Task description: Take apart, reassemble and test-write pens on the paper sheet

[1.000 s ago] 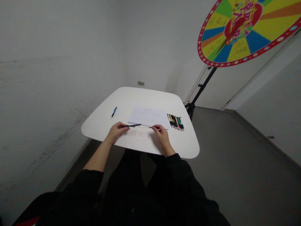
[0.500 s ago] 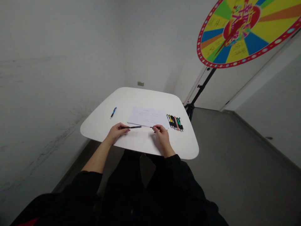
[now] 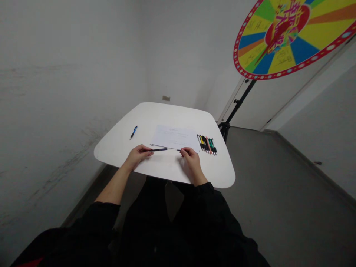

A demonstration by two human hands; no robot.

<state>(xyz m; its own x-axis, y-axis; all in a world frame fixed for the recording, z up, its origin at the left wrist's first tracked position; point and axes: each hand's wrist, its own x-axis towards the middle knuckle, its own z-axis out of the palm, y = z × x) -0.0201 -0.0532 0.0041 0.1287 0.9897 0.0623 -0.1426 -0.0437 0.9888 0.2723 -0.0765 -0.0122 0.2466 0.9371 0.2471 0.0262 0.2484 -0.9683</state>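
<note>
My left hand (image 3: 137, 155) rests on the white table (image 3: 167, 170), its fingers pinched on a dark pen barrel (image 3: 158, 150) that points right. My right hand (image 3: 190, 157) is closed on a thin dark pen part (image 3: 179, 150) whose tip points left toward the barrel. A small gap separates the two pieces. Both hands sit just in front of a white sheet of paper (image 3: 175, 136).
A row of several coloured pens (image 3: 207, 144) lies right of the paper. A blue pen (image 3: 133, 132) lies alone at the table's left. A colourful prize wheel (image 3: 289, 33) on a black stand (image 3: 233, 111) rises behind the table's right side. Grey walls close in at left.
The two pen pieces stay almost in place; the gap between them looks slightly wider than one second ago. The camera has shifted a little.
</note>
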